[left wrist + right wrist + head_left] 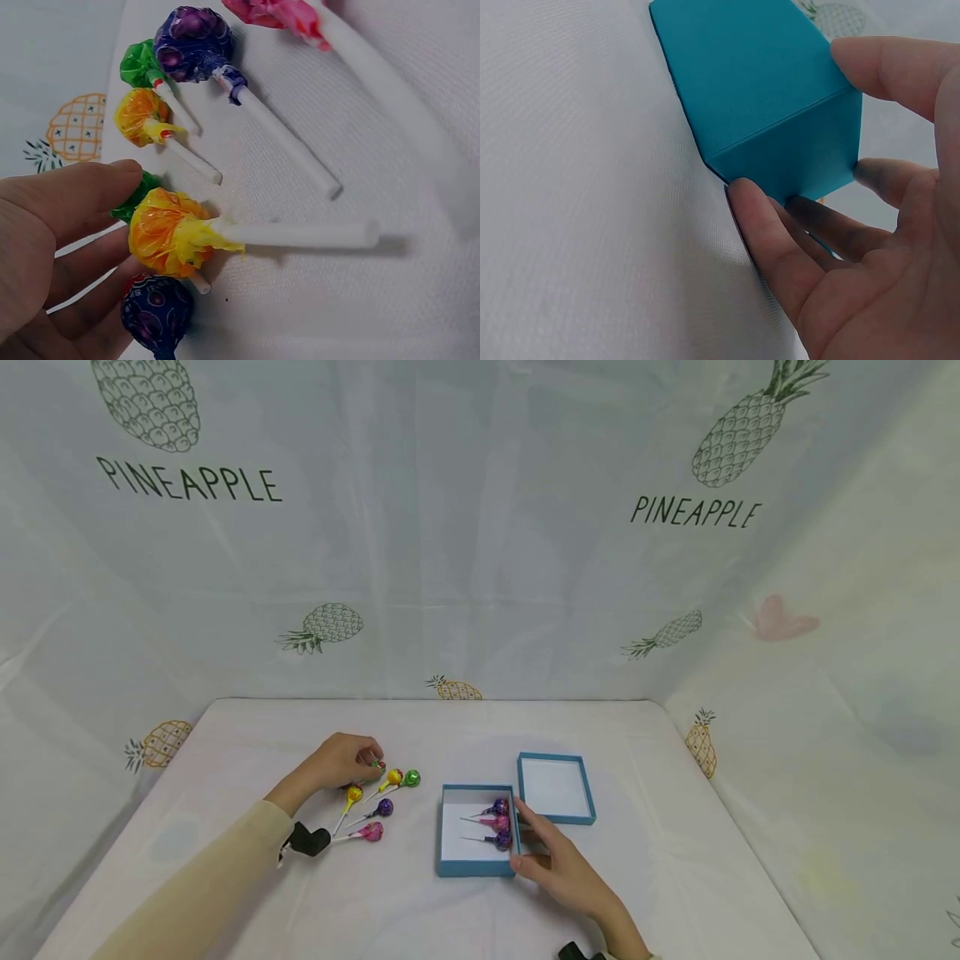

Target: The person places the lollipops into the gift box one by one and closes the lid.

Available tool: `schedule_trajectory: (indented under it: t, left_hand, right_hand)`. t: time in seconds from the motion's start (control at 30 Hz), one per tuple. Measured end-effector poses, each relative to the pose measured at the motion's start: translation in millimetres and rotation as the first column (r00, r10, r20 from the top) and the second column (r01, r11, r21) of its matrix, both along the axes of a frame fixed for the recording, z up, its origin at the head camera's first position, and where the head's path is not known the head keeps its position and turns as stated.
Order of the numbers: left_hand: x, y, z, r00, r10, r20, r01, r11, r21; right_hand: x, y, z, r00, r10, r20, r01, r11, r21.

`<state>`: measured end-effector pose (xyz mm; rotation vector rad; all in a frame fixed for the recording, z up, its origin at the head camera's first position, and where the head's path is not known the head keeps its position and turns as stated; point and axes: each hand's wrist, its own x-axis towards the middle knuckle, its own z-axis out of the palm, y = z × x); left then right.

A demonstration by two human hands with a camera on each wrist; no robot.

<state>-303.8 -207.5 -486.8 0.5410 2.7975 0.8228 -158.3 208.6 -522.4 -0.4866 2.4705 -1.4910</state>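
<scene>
My left hand (341, 762) is at the left of the table, its thumb and fingers pinching a green lollipop (135, 196) partly hidden behind a yellow-orange lollipop (166, 232). A dark purple lollipop (156, 311) lies close by those fingers. My right hand (562, 867) grips the right side of an open blue box (476, 868), thumb at one corner and fingers spread along the wall. Inside the box, two purple lollipops (502, 841) and a pink lollipop (501, 823) lie with sticks pointing left. In the right wrist view the box's blue outer walls (757, 82) show between thumb and fingers.
Behind and right of the box lies its blue-rimmed lid (558, 819), white inside facing up. Loose lollipops near the left hand include a pink one (372, 832), a purple one (385, 807) and a green one (412, 778). A pineapple-print curtain (480, 543) hangs behind the white-covered table (420, 910).
</scene>
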Motion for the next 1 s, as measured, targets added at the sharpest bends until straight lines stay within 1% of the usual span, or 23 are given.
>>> schedule_trajectory:
  t: [0.23,0.4,0.5,0.63,0.7,0.87,1.0]
  left_hand:
    - [-0.7,1,-5.2,1.0,0.0,-0.022,0.0,1.0,-0.006]
    - [-0.6,1,-6.2,1.0,0.011,-0.014,-0.011,1.0,0.028]
    - [-1.7,2,-4.7,0.999,0.02,-0.035,-0.018,0.999,0.041]
    - [-4.9,4,0.5,0.995,0.03,-0.099,-0.025,0.998,0.053]
    - [-5.9,6,4.1,0.992,0.035,-0.118,-0.028,0.998,0.063]
    - [-5.3,13,12.7,0.991,0.054,-0.125,-0.045,0.996,0.071]
    - [-2.1,22,21.9,0.991,0.04,-0.131,-0.031,0.997,0.072]
  right_hand:
    - [0.7,1,-1.1,1.0,0.0,-0.006,0.0,1.0,0.001]
    - [2.0,2,-2.2,1.0,0.001,-0.004,-0.001,1.0,-0.001]
    - [2.2,3,-2.1,1.0,-0.001,-0.004,0.001,1.0,0.005]
    - [1.3,2,-0.5,1.0,-0.005,-0.004,0.005,1.0,0.004]
    - [0.9,1,0.0,1.0,-0.007,-0.005,0.007,1.0,0.004]
    - [1.2,0,0.4,1.0,-0.012,-0.001,0.012,1.0,0.017]
    - [1.7,1,0.6,1.0,-0.014,-0.004,0.014,1.0,0.026]
